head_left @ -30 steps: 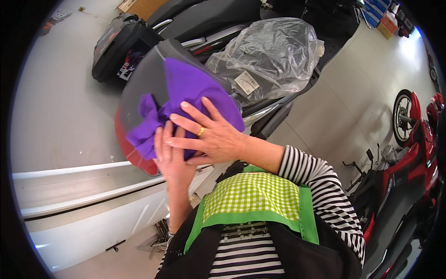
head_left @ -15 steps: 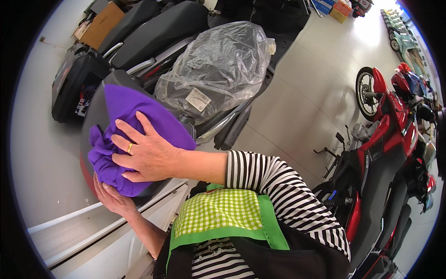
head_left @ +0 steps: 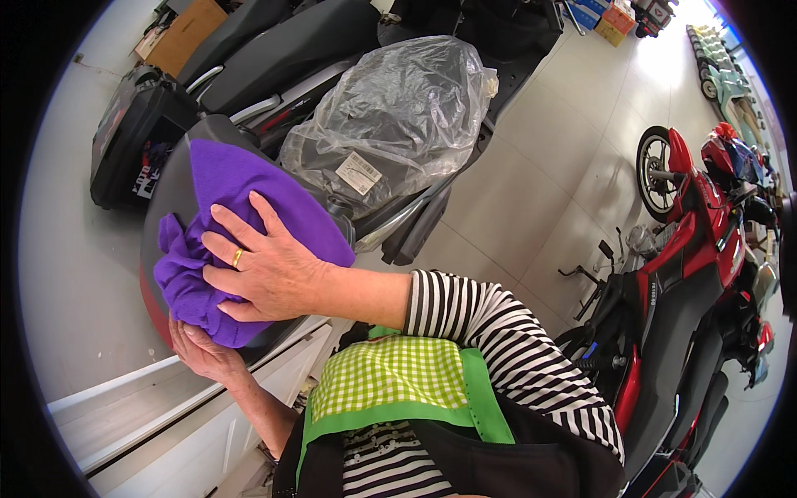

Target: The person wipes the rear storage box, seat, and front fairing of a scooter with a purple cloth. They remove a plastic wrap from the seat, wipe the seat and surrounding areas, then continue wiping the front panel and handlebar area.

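A purple cloth [head_left: 274, 195] lies over a dark grey rounded case [head_left: 217, 129] with a red strip low on its side. On top of the cloth my right hand [head_left: 278, 270] rests flat with its fingers spread, and a gold ring shows on one finger. Some of the cloth is bunched at the left of that hand. My left hand [head_left: 206, 353] is cupped against the near lower edge of the case, just below the bunched cloth. Its fingers are close together, and their inner sides are hidden.
A seat-like part in clear plastic [head_left: 407, 116] lies just beyond the case. Black motorcycle seats [head_left: 282, 62] are behind it, with a black box [head_left: 141, 137] at the far left. A white cabinet [head_left: 178, 432] borders the near left. Red motorcycles [head_left: 664, 282] stand at the right.
The whole view has shifted slightly. My right hand stays spread on the cloth, and my left hand keeps its place at the case's edge.
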### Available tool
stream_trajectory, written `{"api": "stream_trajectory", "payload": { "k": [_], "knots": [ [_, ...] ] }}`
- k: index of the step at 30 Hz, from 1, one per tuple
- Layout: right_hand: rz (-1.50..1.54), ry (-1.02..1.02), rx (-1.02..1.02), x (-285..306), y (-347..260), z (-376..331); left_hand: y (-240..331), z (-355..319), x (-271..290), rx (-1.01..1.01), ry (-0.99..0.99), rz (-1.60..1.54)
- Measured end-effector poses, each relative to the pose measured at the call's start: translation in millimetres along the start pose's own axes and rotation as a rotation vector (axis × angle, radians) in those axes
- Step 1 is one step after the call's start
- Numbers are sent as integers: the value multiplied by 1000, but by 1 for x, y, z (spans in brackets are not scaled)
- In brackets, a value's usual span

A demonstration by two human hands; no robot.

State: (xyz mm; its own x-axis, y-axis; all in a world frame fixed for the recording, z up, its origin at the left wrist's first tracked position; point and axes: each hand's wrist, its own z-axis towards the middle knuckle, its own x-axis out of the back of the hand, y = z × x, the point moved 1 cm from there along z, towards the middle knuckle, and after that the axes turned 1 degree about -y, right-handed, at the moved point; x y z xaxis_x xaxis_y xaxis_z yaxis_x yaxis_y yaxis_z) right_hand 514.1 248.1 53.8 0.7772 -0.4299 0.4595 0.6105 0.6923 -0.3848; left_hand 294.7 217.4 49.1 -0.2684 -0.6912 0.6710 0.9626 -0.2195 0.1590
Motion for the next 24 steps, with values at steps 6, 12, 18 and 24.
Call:
{"api": "stream_trajectory", "payload": {
  "k": [6, 12, 18, 24],
  "knots": [
    [14, 7, 12, 2, 3, 0, 1, 2, 0, -7, 11, 6],
    [57, 66, -1, 7, 13, 1, 15, 8, 2, 14, -25, 5],
    [72, 118, -89, 16, 34, 4, 26, 14, 3, 43, -54, 37],
    [195, 211, -251, 21, 58, 2, 24, 13, 1, 45, -31, 45]
  ]
}}
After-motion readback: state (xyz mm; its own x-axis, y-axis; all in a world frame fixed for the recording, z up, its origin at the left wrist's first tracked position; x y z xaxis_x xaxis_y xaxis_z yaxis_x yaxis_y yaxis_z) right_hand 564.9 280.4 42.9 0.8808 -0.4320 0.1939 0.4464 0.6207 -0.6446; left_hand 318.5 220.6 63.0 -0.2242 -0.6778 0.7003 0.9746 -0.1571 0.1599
